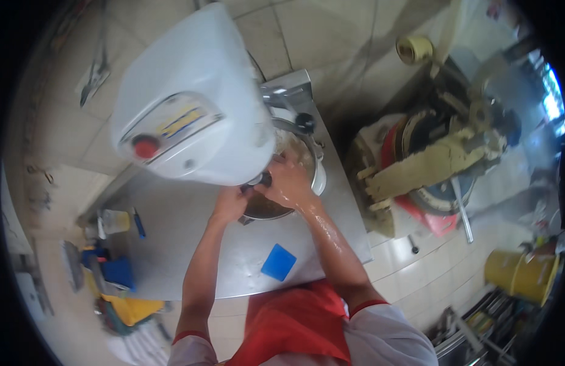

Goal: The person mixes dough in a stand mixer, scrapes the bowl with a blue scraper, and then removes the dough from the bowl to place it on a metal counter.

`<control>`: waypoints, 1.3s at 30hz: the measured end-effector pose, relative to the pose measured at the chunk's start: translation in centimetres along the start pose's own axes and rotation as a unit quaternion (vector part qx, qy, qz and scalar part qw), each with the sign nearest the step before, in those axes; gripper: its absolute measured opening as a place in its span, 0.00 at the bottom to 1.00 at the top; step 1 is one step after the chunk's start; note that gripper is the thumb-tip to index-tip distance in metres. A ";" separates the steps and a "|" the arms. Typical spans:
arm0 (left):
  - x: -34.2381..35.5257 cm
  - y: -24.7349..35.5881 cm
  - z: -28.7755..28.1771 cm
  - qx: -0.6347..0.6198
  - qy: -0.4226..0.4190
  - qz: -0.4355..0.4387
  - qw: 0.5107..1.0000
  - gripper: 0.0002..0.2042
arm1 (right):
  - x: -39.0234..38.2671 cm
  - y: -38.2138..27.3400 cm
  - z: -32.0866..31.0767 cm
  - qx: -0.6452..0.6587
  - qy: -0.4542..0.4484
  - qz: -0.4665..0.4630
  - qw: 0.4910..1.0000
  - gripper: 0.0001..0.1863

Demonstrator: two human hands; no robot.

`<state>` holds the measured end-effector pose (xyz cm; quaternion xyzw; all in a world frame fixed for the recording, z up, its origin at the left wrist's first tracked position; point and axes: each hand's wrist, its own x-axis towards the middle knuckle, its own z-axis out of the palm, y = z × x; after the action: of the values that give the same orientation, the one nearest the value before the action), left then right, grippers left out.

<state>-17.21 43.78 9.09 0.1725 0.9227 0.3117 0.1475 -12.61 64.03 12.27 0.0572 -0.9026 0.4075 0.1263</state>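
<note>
At five o'clock of one white mixer, over one metal bowl, one dark fitting is flanked by two hands, left hand at eight o'clock, right hand at three, fingers curled, any pinch impossible to tell, with one blue square at six.

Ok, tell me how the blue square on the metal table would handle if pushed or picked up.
The blue square lies flat, so it would likely slide rather than roll or tip. Its straight, uncreased edges suggest it's fairly stiff. It looks small and thin, so probably light.
</note>
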 end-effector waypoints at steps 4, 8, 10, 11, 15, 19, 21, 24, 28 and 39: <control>0.3 -2.6 1.6 -0.039 0.099 0.030 0.994 0.10 | -0.1 2.9 -0.4 -0.008 -0.098 -0.016 0.995 0.15; 0.1 -0.2 1.4 0.055 0.112 0.069 0.990 0.08 | -0.1 3.9 -0.7 0.004 -0.066 -0.033 0.997 0.09; -0.5 0.9 1.8 0.029 0.147 0.089 0.985 0.08 | 0.4 4.6 -0.9 0.033 -0.070 -0.055 0.995 0.09; -0.6 2.4 2.1 0.034 0.171 0.111 0.978 0.07 | 1.0 5.3 -1.0 0.048 -0.069 -0.076 0.994 0.10; -0.6 4.1 2.2 0.156 0.208 0.119 0.958 0.08 | 3.0 7.4 -1.1 0.089 -0.099 -0.129 0.983 0.09; 0.1 0.3 0.6 0.027 0.213 0.137 0.967 0.15 | 0.9 5.8 -0.1 0.093 -0.050 -0.152 0.983 0.07; 1.7 -1.6 -0.7 -0.044 0.128 0.205 0.969 0.18 | -1.8 4.1 0.2 0.080 -0.057 -0.126 0.987 0.08; 7.0 2.6 -1.9 0.215 0.069 0.424 0.877 0.19 | -5.2 2.8 0.8 0.064 -0.071 -0.113 0.989 0.08; 6.9 3.6 -0.7 0.235 0.157 0.375 0.883 0.21 | -6.3 2.0 -0.2 0.032 -0.063 -0.072 0.995 0.08; -25.8 -6.7 10.5 -0.439 -0.229 -0.077 0.865 0.09 | -6.0 -1.2 0.9 -0.116 -0.143 0.040 0.982 0.21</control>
<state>8.37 33.74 1.15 0.0846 0.6414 0.6235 0.4390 -6.77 62.58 10.90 0.0633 -0.9540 0.2927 -0.0146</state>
